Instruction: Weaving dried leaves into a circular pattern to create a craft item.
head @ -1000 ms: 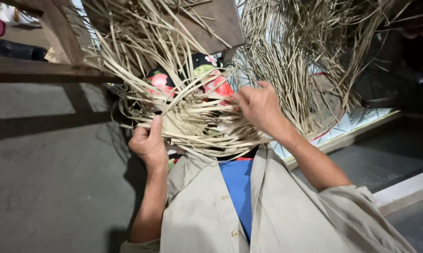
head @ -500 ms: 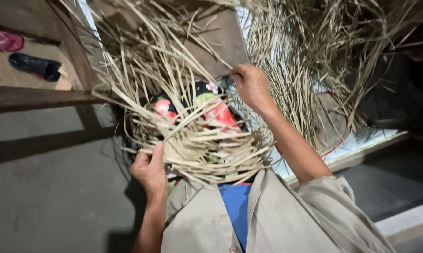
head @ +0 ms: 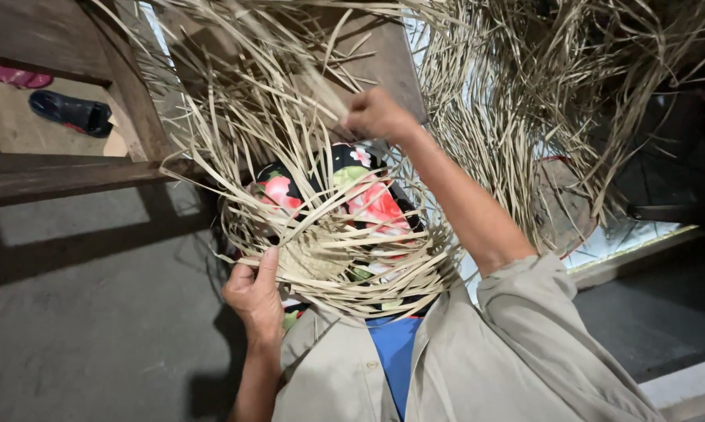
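Dim room; light falls from upper left, throwing hard bar shadows across the floor (head: 79, 336) (edges bend, wide-angle); focus sharp.

Half-woven straw piece (head: 321, 262), loose strips (head: 251, 117) splayed.

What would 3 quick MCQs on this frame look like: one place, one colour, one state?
1. Where is the left hand?
A. At the lower left edge of the woven piece
B. On the shoe
C. Flat on the floor

2. What colour is the shirt under the beige overshirt?
A. Green
B. Blue
C. White

3. What is the right hand doing?
A. Hanging open
B. Resting in the lap
C. Raised, closed on a strip

Answers: 1 A, its thumb presses the weave's edge; 2 B, blue shows between the open fronts; 3 C, the fist is lifted above the weave, gripping a pale strip.
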